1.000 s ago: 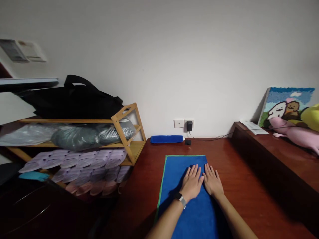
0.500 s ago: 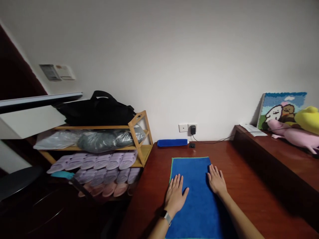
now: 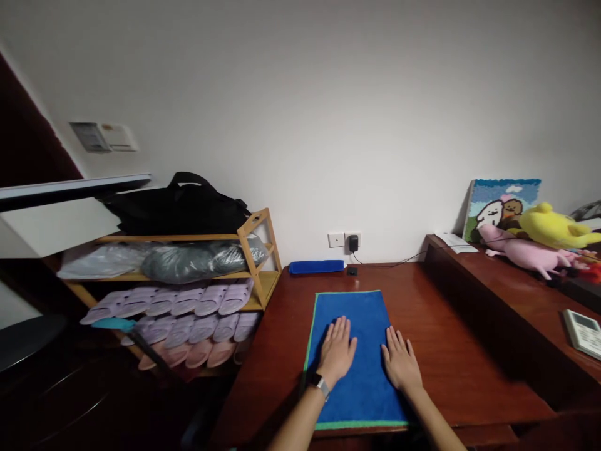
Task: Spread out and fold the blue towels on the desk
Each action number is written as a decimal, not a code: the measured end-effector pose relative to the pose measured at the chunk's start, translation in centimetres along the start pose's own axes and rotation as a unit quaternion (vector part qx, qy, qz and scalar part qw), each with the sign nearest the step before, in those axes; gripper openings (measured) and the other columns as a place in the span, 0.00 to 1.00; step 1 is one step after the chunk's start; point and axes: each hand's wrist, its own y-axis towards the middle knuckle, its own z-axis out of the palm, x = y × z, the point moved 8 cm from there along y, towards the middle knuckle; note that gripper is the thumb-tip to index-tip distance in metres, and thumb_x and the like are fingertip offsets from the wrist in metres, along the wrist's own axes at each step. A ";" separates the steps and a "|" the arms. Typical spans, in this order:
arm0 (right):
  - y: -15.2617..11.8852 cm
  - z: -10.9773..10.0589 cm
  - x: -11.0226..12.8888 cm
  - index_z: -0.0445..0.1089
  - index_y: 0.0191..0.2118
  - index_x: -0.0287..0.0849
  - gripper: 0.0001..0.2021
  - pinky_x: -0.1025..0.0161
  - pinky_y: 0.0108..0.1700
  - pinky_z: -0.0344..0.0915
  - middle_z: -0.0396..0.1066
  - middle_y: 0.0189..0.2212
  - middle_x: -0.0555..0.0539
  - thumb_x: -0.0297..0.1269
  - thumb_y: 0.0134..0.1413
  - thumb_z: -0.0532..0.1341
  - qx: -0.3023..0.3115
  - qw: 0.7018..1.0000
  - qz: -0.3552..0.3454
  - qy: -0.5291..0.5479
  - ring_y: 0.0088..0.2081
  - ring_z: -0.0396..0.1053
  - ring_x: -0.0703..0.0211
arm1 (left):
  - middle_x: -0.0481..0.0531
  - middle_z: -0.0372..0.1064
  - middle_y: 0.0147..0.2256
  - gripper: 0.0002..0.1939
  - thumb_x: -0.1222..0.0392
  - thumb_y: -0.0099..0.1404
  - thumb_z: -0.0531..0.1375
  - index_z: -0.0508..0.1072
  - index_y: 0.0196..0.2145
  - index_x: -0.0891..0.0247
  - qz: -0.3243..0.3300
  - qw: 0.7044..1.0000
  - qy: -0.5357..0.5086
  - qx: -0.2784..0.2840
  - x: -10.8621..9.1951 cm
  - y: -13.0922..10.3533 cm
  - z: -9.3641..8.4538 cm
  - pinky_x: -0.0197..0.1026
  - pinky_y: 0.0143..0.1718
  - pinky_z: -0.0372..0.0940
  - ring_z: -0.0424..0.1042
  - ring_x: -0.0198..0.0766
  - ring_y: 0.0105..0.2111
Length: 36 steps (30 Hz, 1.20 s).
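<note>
A blue cloth with a green edge lies spread flat on the reddish-brown table. My left hand, with a watch on the wrist, rests palm down on the cloth, left of its middle, fingers stretched out. Over the cloth's right edge lies my right hand, also flat with its fingers apart. Neither hand grips anything. Behind the cloth, near the wall, is a folded blue cloth.
A charger with a thin cable sits in the wall socket. Left stands a wooden rack with slippers and a black bag. On the raised right ledge are plush toys, a picture and a white device.
The view has shifted right, and the cloth's near edge now shows. My left hand has moved inward on the cloth; my right hand has slid nearer along the right edge.
</note>
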 end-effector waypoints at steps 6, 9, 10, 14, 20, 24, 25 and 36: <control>-0.1 0.0 0.0 0.40 0.74 0.38 0.32 0.50 0.73 0.36 0.37 0.75 0.50 0.43 0.69 0.35 0.009 0.999 -0.019 -0.026 0.75 0.35 0.54 | 0.57 0.49 0.72 0.35 0.43 0.77 0.36 0.52 0.72 0.65 0.060 0.997 -0.046 0.033 -8.6 1.7 2.8 0.52 0.72 0.45 0.45 0.43 0.72; -0.3 -0.1 0.0 0.41 0.74 0.36 0.33 0.49 0.73 0.36 0.38 0.74 0.48 0.45 0.69 0.36 0.002 1.000 -0.015 -0.024 0.74 0.36 0.53 | 0.57 0.48 0.72 0.37 0.41 0.77 0.35 0.52 0.72 0.65 0.038 0.998 -0.037 0.042 -6.3 0.1 2.9 0.52 0.72 0.45 0.45 0.43 0.72; -0.3 -0.1 0.0 0.41 0.74 0.36 0.33 0.49 0.73 0.36 0.39 0.74 0.48 0.46 0.70 0.36 0.000 1.000 -0.012 -0.020 0.74 0.37 0.53 | 0.57 0.46 0.72 0.37 0.40 0.77 0.35 0.51 0.73 0.64 0.028 0.998 -0.029 0.041 -4.7 -0.7 2.5 0.53 0.72 0.45 0.44 0.44 0.72; -0.1 0.0 -0.1 0.41 0.74 0.38 0.33 0.50 0.73 0.35 0.40 0.75 0.48 0.47 0.70 0.35 -0.007 1.000 0.002 -0.007 0.74 0.38 0.54 | 0.57 0.45 0.73 0.38 0.38 0.76 0.37 0.48 0.73 0.62 -0.034 0.999 0.009 0.039 2.1 -4.3 0.9 0.56 0.71 0.46 0.45 0.47 0.72; -0.9 -0.9 0.0 0.42 0.74 0.38 0.33 0.51 0.73 0.34 0.40 0.74 0.49 0.45 0.70 0.35 -0.012 1.000 0.016 -0.012 0.74 0.38 0.54 | 0.60 0.44 0.72 0.41 0.36 0.75 0.37 0.50 0.72 0.69 -0.046 0.998 0.018 0.028 4.3 -6.2 -0.1 0.54 0.72 0.45 0.45 0.47 0.72; -4.0 -1.3 -0.1 0.43 0.74 0.38 0.33 0.50 0.74 0.34 0.41 0.74 0.49 0.45 0.70 0.34 -0.062 0.998 -0.009 -0.003 0.74 0.38 0.55 | 0.61 0.46 0.72 0.41 0.36 0.76 0.37 0.52 0.72 0.70 -0.043 0.999 0.017 0.017 3.9 -5.8 -0.1 0.53 0.72 0.45 0.45 0.47 0.72; -4.9 -1.0 -0.3 0.44 0.74 0.38 0.33 0.50 0.74 0.35 0.41 0.74 0.49 0.47 0.70 0.34 -0.062 0.998 -0.013 0.002 0.74 0.38 0.55 | 0.61 0.46 0.72 0.41 0.36 0.75 0.38 0.52 0.72 0.70 -0.041 0.999 0.017 0.015 3.8 -5.8 0.0 0.53 0.72 0.45 0.45 0.48 0.72; -8.4 0.3 -0.8 0.43 0.74 0.39 0.34 0.50 0.74 0.34 0.40 0.74 0.50 0.51 0.70 0.35 -0.012 0.999 -0.012 0.033 0.75 0.35 0.54 | 0.64 0.44 0.72 0.41 0.38 0.76 0.37 0.52 0.71 0.75 -0.039 0.997 0.026 0.056 2.9 -4.9 -0.1 0.54 0.72 0.44 0.44 0.48 0.72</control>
